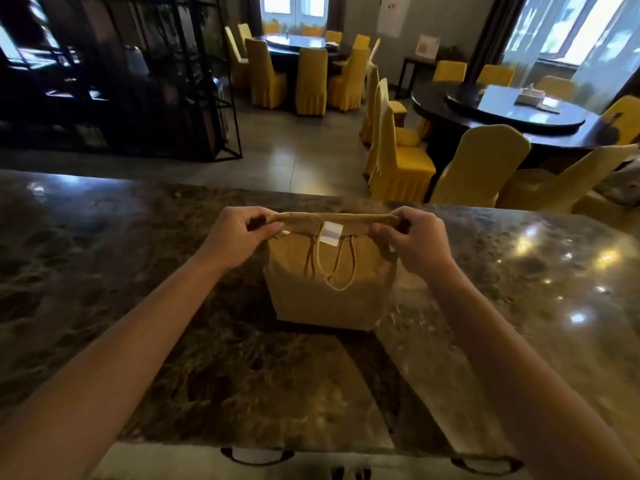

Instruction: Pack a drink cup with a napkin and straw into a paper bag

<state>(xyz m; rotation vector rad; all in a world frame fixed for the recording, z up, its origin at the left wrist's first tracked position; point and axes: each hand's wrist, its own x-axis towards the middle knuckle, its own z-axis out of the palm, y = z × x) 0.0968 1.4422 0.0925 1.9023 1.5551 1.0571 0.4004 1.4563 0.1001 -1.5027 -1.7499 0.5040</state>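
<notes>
A brown paper bag (pixel 329 292) stands upright on the marble counter (pixel 138 306), its top edge folded over into a rolled strip. A white sticker (pixel 331 233) sits on the fold at the middle, and the twine handles hang down the near face. My left hand (pixel 239 237) pinches the left end of the folded top. My right hand (pixel 412 240) pinches the right end. The cup, napkin and straw are not visible; the bag's inside is hidden.
Beyond the counter's far edge are round dark dining tables (pixel 519 112) with yellow-covered chairs (pixel 478 164). A dark metal shelf unit (pixel 138 81) stands at the back left. The counter's near edge (pixel 242 445) runs just below my forearms.
</notes>
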